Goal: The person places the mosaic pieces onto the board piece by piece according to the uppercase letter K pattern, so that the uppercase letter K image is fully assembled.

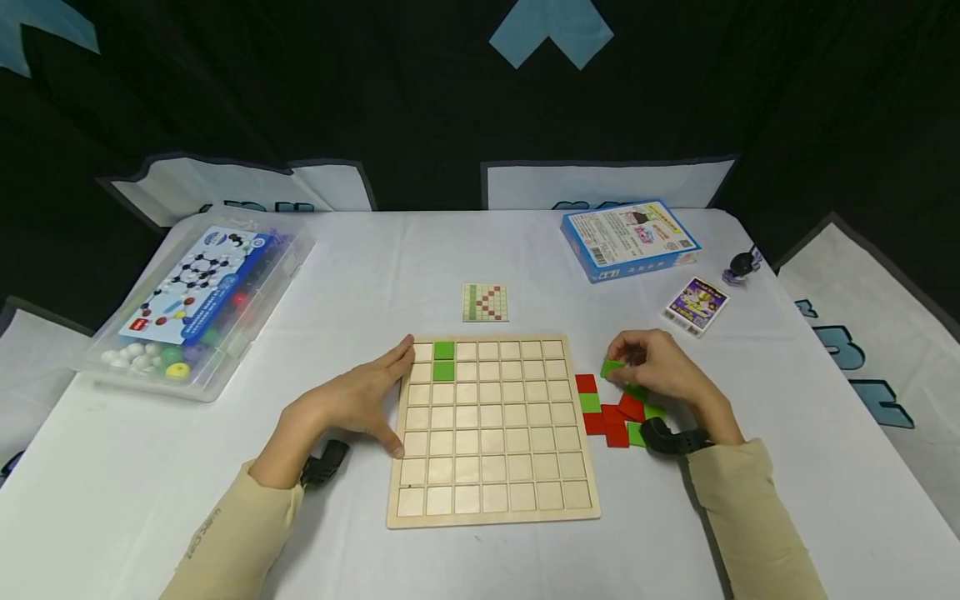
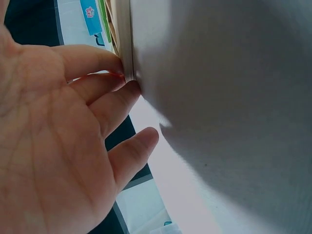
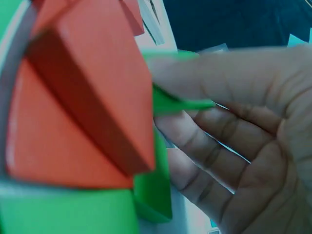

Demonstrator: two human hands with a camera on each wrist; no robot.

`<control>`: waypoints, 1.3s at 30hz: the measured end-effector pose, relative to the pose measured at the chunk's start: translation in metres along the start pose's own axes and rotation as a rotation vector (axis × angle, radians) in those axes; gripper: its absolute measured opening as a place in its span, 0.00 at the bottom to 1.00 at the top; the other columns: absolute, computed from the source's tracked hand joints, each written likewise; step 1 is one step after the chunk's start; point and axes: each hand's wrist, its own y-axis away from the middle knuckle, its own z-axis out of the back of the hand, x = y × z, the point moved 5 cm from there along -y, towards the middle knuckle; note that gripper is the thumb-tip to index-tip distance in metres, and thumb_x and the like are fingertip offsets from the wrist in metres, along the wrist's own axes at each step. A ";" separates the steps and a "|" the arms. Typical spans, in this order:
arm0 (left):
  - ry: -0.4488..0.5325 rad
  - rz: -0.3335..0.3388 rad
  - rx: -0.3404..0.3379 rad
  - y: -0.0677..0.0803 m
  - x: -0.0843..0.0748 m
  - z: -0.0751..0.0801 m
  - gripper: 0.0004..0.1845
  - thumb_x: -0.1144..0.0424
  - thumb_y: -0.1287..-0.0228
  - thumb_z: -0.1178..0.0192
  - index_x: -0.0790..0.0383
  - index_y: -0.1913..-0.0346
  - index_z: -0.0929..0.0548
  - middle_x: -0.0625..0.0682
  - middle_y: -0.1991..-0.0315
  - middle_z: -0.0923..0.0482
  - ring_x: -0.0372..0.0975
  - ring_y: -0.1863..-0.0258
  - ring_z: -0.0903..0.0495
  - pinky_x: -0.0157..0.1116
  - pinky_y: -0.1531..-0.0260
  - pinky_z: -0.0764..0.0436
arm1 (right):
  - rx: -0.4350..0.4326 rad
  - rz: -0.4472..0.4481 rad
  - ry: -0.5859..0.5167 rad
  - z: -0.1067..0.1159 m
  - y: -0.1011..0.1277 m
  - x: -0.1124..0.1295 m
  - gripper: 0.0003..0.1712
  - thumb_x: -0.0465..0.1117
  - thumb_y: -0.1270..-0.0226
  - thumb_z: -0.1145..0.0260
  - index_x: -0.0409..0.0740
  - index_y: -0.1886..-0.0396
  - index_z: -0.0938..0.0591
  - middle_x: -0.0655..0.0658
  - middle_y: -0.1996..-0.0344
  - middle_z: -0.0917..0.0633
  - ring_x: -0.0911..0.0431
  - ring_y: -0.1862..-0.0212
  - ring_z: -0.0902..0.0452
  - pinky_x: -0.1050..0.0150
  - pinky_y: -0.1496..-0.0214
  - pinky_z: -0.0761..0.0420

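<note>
Left hand (image 1: 352,404): open, fingers straight, pressed against grid board's (image 1: 491,429) left edge.
Right hand (image 1: 660,371): pinches green tile (image 1: 611,367), lying roughly flat.
Board: square, edges parallel to bench (image 1: 450,275).

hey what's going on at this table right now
A person is filling a wooden grid board with coloured tiles. Two green tiles sit in its top rows. The left hand steadies the board's left edge, while the right hand pinches a green tile over the red and green pile beside it.
</note>
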 end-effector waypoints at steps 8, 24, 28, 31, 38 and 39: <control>-0.002 -0.007 -0.003 0.000 -0.001 0.000 0.73 0.47 0.69 0.19 0.73 0.26 0.56 0.64 0.23 0.67 0.59 0.25 0.55 0.56 0.30 0.43 | -0.051 -0.039 0.015 0.003 0.000 -0.002 0.17 0.34 0.45 0.29 0.37 0.53 0.15 0.43 0.69 0.16 0.52 0.67 0.26 0.72 0.66 0.23; -0.008 -0.010 -0.006 0.000 0.001 0.000 0.73 0.45 0.70 0.20 0.72 0.25 0.56 0.64 0.23 0.67 0.59 0.25 0.55 0.56 0.31 0.42 | -0.022 0.045 -0.156 0.004 -0.003 0.012 0.17 0.37 0.42 0.29 0.34 0.54 0.14 0.36 0.56 0.13 0.66 0.61 0.18 0.72 0.60 0.20; -0.007 -0.003 -0.008 0.000 0.003 0.000 0.74 0.45 0.70 0.19 0.72 0.25 0.56 0.63 0.23 0.67 0.59 0.25 0.54 0.56 0.31 0.42 | -0.008 0.089 -0.179 0.001 -0.011 0.033 0.17 0.36 0.44 0.28 0.32 0.55 0.14 0.36 0.56 0.13 0.66 0.61 0.17 0.70 0.60 0.19; -0.017 -0.002 -0.009 0.000 0.003 0.000 0.74 0.45 0.70 0.19 0.72 0.25 0.57 0.63 0.23 0.68 0.59 0.25 0.54 0.56 0.30 0.42 | -0.006 0.126 -0.216 -0.001 -0.018 0.050 0.17 0.34 0.45 0.28 0.30 0.56 0.14 0.35 0.57 0.13 0.65 0.63 0.16 0.69 0.61 0.18; -0.018 -0.002 -0.003 -0.002 0.003 -0.001 0.74 0.46 0.70 0.19 0.71 0.25 0.56 0.62 0.23 0.68 0.58 0.25 0.54 0.55 0.30 0.43 | 0.025 0.201 -0.307 -0.018 -0.038 0.081 0.18 0.35 0.41 0.30 0.29 0.52 0.16 0.33 0.55 0.14 0.61 0.60 0.14 0.66 0.58 0.17; -0.015 -0.004 -0.003 -0.002 0.002 -0.001 0.73 0.46 0.70 0.19 0.71 0.25 0.56 0.62 0.22 0.68 0.58 0.25 0.54 0.55 0.30 0.43 | 0.031 0.206 -0.308 -0.021 -0.040 0.085 0.18 0.35 0.40 0.31 0.30 0.51 0.16 0.33 0.55 0.14 0.60 0.58 0.15 0.67 0.57 0.17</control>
